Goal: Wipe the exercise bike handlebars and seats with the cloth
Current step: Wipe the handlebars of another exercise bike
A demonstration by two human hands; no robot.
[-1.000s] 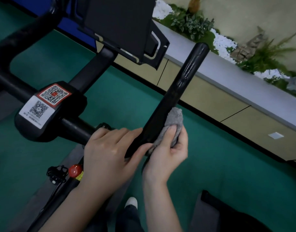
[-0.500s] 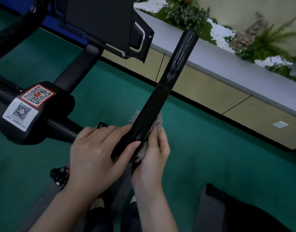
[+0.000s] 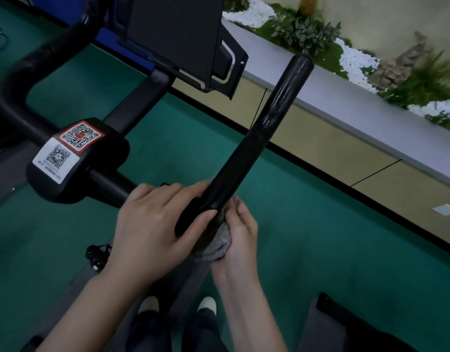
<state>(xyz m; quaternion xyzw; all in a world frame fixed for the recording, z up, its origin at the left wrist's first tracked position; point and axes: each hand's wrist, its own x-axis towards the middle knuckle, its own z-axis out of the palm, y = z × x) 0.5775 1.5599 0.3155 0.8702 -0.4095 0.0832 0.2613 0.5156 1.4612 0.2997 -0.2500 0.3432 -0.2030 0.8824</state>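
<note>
The right-side horn of the handlebar (image 3: 257, 138) rises from the near centre toward the far right, its rounded end well above the green floor (image 3: 333, 224). The left hand (image 3: 152, 224) lies over the bend where the horn meets the crossbar (image 3: 109, 184), fingers curled over the far side and thumb laid along the near face. This grip appears to steady the bar against the wiping force. The right hand (image 3: 240, 240) cups the grey cloth (image 3: 220, 246) from the right and below, fingers curled round it so the bunched fabric presses against the base of the horn. The cloth sits just right of the left thumb. Wrapped there, it can probably cover the underside and side of the horn in a single stroke. The glossy upper length of the horn shows streaks, but it cannot be told whether that length is finished. To the left, the clamp block (image 3: 76, 158) with two code labels sits on the crossbar, and the screen bracket (image 3: 178, 39) stands beyond it. No seat is identifiable in view, so that part of the task is judged outstanding.
</note>
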